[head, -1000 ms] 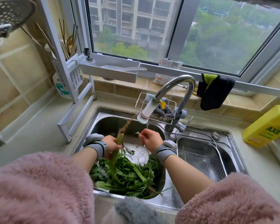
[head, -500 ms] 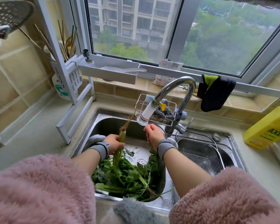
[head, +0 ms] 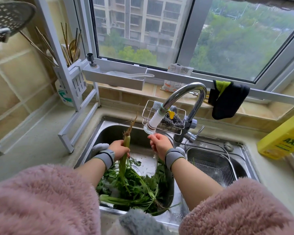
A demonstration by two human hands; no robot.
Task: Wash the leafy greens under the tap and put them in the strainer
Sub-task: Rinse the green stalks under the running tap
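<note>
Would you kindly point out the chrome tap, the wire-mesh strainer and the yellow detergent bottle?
chrome tap (head: 188,89): head view, top of arch.
wire-mesh strainer (head: 212,165): head view, mesh floor.
yellow detergent bottle (head: 283,138): head view, side.

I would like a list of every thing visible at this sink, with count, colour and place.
leafy greens: one pile, green, left basin
stalk: one, pale green, root end up
tap: one, chrome, between the basins
strainer: one, steel mesh, right basin
scourer rack: one, wire, behind the tap
detergent bottle: one, yellow, right counter
cloth: one, black, window rail
left hand: grips the stalk
right hand: under the spout
</note>
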